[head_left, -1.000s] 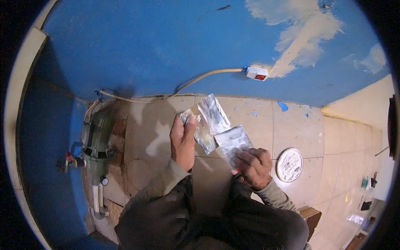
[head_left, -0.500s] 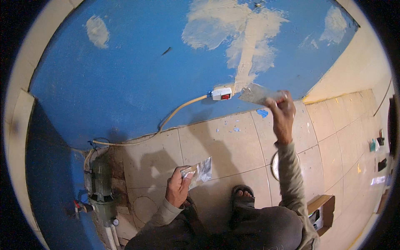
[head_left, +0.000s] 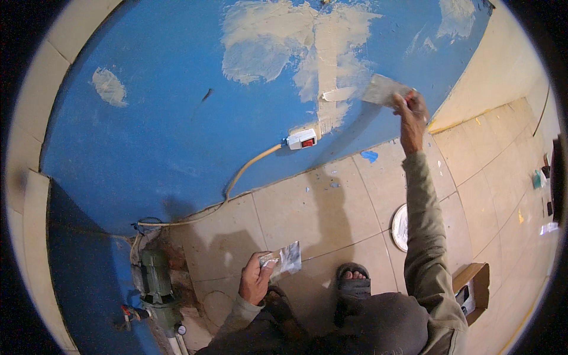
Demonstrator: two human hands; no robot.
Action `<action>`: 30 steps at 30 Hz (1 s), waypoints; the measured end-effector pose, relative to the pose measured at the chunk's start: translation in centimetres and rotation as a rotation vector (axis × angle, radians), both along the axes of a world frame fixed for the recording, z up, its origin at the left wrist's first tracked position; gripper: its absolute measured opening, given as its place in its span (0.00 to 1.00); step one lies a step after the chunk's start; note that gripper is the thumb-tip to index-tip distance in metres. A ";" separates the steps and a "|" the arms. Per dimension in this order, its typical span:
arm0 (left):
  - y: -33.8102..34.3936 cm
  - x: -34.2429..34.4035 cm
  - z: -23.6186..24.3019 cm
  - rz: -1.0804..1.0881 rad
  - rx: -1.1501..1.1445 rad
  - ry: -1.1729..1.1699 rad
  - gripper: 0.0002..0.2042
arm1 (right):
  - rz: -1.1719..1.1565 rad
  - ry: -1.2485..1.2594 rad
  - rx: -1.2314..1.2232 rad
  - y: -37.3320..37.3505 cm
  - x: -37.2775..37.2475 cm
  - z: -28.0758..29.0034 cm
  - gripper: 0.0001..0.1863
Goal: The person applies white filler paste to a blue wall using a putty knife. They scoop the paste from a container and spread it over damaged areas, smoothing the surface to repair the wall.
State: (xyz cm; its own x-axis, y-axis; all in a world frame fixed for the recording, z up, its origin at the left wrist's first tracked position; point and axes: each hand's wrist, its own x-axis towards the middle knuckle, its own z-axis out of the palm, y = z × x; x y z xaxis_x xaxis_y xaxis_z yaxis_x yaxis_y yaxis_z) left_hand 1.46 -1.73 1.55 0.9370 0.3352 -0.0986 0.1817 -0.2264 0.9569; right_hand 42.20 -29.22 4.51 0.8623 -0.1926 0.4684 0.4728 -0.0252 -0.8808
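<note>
Right hand [head_left: 412, 106] raised on an outstretched arm, grip clamped on a flat grey metal putty blade [head_left: 383, 90] pressed against the blue painted wall [head_left: 177, 106] beside pale filler patches [head_left: 296, 47]. Left hand [head_left: 255, 279] held low near the knees, grip closed on a second, putty-smeared grey blade [head_left: 287, 259] above the beige tiled floor [head_left: 319, 213]. Mounted on the wall below the patches, a white switch box [head_left: 302, 141] with cream cable [head_left: 236, 177]. Round white dish [head_left: 400, 228] and green pump [head_left: 157, 284] on the floor; open cardboard box [head_left: 471, 287], contents unclear.

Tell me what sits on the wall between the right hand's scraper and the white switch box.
Head view: between the scraper and the switch box lies a pale filler patch on the blue wall; nothing else.
</note>
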 end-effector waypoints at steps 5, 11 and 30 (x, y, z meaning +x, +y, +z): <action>0.1 -0.5 -0.4 0.049 -0.077 0.017 0.09 | 0.040 -0.173 -0.250 -1.4 -4.3 -0.9 0.08; 0.0 -0.6 -0.5 0.026 -0.121 0.027 0.11 | 0.330 0.250 0.271 3.4 -10.0 0.4 0.12; 0.4 -1.1 -0.8 0.062 -0.085 0.033 0.08 | 0.347 0.525 0.581 11.4 -7.3 -6.9 0.19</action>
State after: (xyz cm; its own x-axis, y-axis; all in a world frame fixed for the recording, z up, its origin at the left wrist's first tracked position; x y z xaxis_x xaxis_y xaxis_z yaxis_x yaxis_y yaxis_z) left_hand 0.37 -1.32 0.76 0.9106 0.3814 -0.1592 0.2243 -0.1324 0.9655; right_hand 34.94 -17.86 -2.42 0.9943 0.0361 -0.0998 -0.1026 0.5690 -0.8159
